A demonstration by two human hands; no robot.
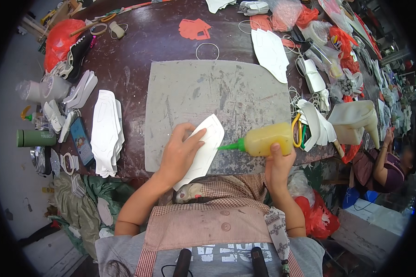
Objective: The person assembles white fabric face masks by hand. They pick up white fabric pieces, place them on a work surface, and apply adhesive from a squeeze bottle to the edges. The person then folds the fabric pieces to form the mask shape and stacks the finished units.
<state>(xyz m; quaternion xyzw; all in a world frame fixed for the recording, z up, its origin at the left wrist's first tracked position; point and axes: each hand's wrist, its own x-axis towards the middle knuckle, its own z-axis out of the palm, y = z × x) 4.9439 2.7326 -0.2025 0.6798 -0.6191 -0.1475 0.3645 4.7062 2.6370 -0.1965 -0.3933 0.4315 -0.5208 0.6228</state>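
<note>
My left hand [179, 150] holds a white flat shoe-upper piece [207, 145] with lines marked on it, tilted over the near edge of a grey work board [185, 92]. Its fingers press across the piece's left side. In my right hand [281, 168] lies a squeeze bottle [269, 139] of yellow liquid, held on its side. The bottle's green nozzle [231, 146] points left, its tip at the right edge of the white piece. Whether the tip touches the piece, I cannot tell.
Stacked white pieces [107, 134] and a phone [81, 141] lie left, by a green flask [36, 138]. To the right are scissors [298, 131], white strips [315, 127] and a cloudy plastic container [353, 121]. More white pieces [270, 53] overlap the board's far corner. A person [393, 166] sits far right.
</note>
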